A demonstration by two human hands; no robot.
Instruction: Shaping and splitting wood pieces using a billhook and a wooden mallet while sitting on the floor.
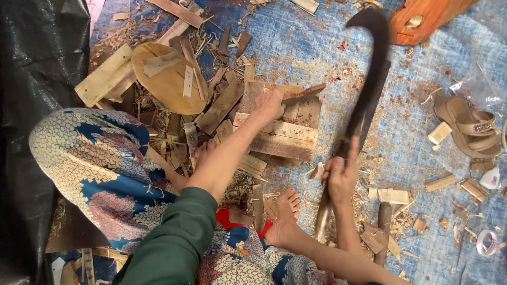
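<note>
A blue tarp covers the ground, with sawdust and wood chips spread on it, and a black plastic sheet lies along the left side. The person sits on the tarp in a patterned garment, with a bare foot stretched forward. In the middle there is a pile of flat wooden planks, and beside it, to the upper left, an oval wooden board lies among scraps. The right hand is closed tight around the handle of a long curved blade, which is raised and looks blurred. The left hand presses down on a dark narrow wood piece that rests on top of the planks; the fingers lie closed over its near end. The two hands are well apart. A brown sandal lies at the right, and a small roll of tape is near the lower right corner.
</note>
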